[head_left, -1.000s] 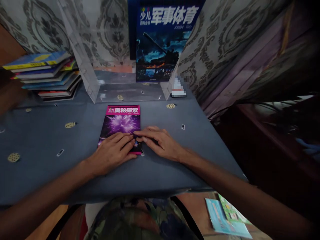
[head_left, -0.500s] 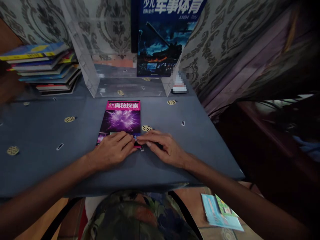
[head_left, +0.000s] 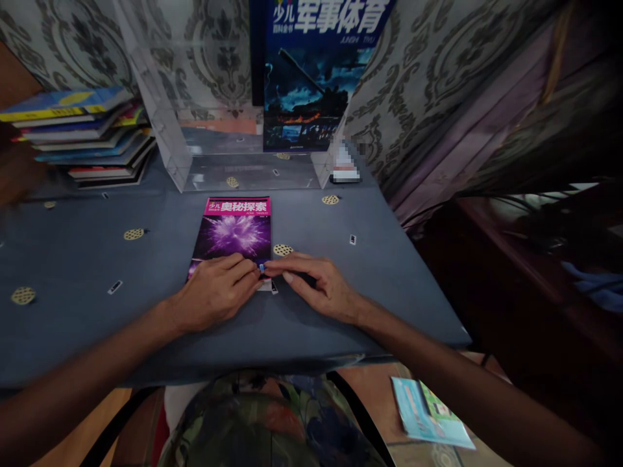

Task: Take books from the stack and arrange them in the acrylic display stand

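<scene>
Half a second on, the cover of the purple book (head_left: 236, 233) had lifted at its lower right corner, baring a strip of pale page where a pink band had shown. That book lay flat on the near side of the clear stand (head_left: 178, 162), just apart from it. Across its lower part rested the left hand (head_left: 214, 295), fingers bent together on the glossy cover; I could not tell whether they gripped it. At the lifted corner, the right hand (head_left: 318, 285) had its fingers stretched out and its thumb tucked lower; whether they pinched the cover I could not tell either. Inside the stand, a box-like frame of see-through plastic, the tank book (head_left: 304, 117) stood upright toward its right wall. Left of the stand rose an uneven book pile (head_left: 92, 139), a blue and yellow one on top. Blue-grey tablecloth (head_left: 165, 263) with yellow dotted ovals spread under the stand, and behind it hung a grey curtain (head_left: 413, 65) with dark scrolled figures.
</scene>
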Demonstrator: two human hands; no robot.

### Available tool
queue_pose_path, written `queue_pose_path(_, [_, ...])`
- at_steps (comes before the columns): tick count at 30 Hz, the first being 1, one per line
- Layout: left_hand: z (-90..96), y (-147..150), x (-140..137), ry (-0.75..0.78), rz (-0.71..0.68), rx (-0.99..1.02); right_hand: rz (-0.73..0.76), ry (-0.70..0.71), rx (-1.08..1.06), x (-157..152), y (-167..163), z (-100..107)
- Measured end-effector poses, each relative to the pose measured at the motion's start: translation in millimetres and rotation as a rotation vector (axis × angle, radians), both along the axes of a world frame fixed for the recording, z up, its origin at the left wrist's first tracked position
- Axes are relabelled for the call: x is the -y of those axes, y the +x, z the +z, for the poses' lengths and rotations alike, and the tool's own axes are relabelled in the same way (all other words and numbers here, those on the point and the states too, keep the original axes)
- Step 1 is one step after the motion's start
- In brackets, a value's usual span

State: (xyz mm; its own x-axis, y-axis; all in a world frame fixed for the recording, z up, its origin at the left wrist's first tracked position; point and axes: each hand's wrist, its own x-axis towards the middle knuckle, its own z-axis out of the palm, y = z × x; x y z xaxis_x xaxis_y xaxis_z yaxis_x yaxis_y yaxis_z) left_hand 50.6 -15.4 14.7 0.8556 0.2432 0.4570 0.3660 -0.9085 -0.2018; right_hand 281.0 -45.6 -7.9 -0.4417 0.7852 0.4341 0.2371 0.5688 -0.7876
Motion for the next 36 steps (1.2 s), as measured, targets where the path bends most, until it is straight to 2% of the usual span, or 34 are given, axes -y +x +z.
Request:
queue_pose_path(8, [-0.3,0,2,0.007,0.019,-0.007,0.003,0.018,0.061,3,-1,5])
queue_pose_path(15, [-4.7,0,7,0.015,0.023,0.022,0.057,0.197,0.208,8,-3,7])
queue_pose_path(21, [-22.4,1,19,0.078,0.082,0.018,0.046,0.357,0.380,14,-2,5])
queue_pose_path(25, [-42.9,-2,34,0.038,0.212,-0.025,0.039,0.346,0.477,20,-1,5])
queue_pose_path(28, [-54.9,-5,39,0.050,0.236,0.018,0.038,0.344,0.522,23,-1,5])
queue_pose_path(36, [-60.3,-8,44,0.073,0.260,-0.003,-0.018,0.371,0.532,27,-3,6])
